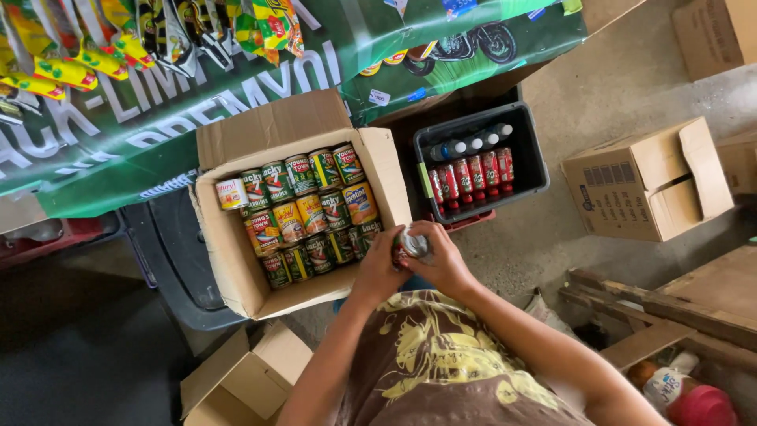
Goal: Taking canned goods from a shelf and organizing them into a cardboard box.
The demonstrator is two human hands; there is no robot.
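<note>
Both hands are closed round one small tin can (pixel 413 242) with a silver top, held just right of an open cardboard box (pixel 229 252). My left hand (pixel 380 267) cups the can from the left and my right hand (pixel 441 260) wraps it from the right. The box holds several rows of cans (pixel 303 213) lying on their sides, with green, red and yellow labels. The can's label is mostly hidden by my fingers.
A dark plastic crate (pixel 536 170) with red cans and dark bottles sits to the right of the box. A half-open cardboard carton (pixel 639 189) stands further right, another (pixel 244 379) at lower left. Wooden planks (pixel 670 315) lie at lower right. Snack packets (pixel 118 47) hang above a green banner.
</note>
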